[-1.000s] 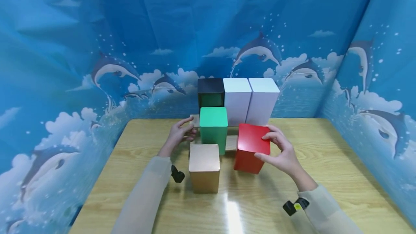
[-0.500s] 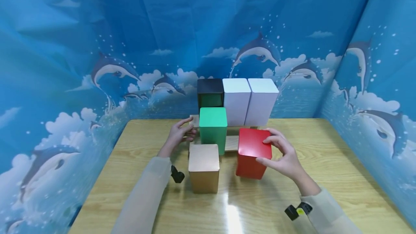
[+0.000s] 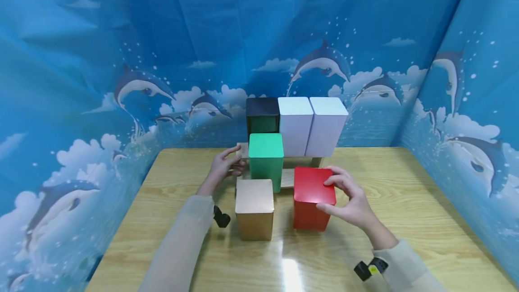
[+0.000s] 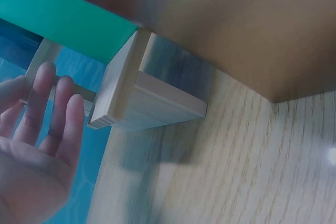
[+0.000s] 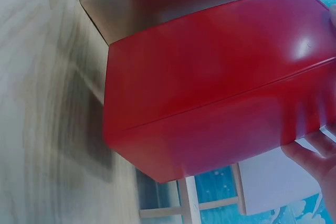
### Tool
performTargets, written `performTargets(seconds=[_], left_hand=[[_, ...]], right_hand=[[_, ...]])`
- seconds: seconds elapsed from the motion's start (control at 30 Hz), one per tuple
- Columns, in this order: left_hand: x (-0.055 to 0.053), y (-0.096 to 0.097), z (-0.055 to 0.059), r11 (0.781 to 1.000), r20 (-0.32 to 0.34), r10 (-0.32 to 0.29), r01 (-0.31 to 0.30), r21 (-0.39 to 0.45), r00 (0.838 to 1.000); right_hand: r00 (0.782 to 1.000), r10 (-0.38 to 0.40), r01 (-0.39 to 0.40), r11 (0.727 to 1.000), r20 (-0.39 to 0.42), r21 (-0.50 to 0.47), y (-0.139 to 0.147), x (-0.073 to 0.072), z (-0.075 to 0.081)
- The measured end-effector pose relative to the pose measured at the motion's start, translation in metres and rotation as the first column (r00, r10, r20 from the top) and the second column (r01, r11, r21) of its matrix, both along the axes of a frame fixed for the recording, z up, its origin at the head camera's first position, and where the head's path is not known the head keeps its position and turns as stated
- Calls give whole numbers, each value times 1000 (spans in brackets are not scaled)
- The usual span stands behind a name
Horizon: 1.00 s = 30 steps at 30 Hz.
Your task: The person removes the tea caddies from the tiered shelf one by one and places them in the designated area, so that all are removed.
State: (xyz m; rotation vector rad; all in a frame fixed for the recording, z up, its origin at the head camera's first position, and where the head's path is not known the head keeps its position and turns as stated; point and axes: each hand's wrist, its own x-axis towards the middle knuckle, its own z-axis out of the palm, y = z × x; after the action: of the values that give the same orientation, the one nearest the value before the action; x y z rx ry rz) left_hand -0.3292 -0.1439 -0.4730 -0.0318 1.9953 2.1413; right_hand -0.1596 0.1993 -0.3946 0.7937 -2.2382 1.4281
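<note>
My right hand [image 3: 350,199] grips the upper right part of a tall red box [image 3: 314,197], thumb in front and fingers behind. The red box stands upright, low over the tabletop; contact with it is unclear. With my left hand [image 3: 223,166] I hold the left edge of a stepped wooden rack [image 4: 123,85], thumb and fingers at its upper tier. On the rack's lower step sits a green box [image 3: 266,161]. A black box [image 3: 262,111] and two white boxes [image 3: 295,125] fill the upper step. In front stands a gold-brown box [image 3: 254,211], left of the red one.
A wood-grain table [image 3: 154,238] carries everything. Blue dolphin-print curtains [image 3: 202,35] enclose its back and sides. Part of the rack's lower step [image 3: 288,178] shows bare right of the green box.
My right hand has brought the red box nearer to me and turned it squarer to the rack. More of the rack shows behind it. My left hand stays put.
</note>
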Motion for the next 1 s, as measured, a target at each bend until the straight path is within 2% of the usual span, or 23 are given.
performTargets(seconds=[0.27,0.47,0.8,1.0], left_hand=[[0,0,0,1000,-19,4,-4,-4,1000],[0,0,0,1000,-30,4,-3,6,1000],[1,0,1,1000,-23,1,-1,17,1000],[2,0,1,1000,-39,-1,1,10,999]], right_hand=[[997,68,-68,998,32,-15,-8,0,-5],[994,92,-92,996,59,-17,-14,-2,-7],[988,156,-156,987,5,-43,-21,-8,-17],[983,183,-182,982,12,-50,-26,-9,-20]])
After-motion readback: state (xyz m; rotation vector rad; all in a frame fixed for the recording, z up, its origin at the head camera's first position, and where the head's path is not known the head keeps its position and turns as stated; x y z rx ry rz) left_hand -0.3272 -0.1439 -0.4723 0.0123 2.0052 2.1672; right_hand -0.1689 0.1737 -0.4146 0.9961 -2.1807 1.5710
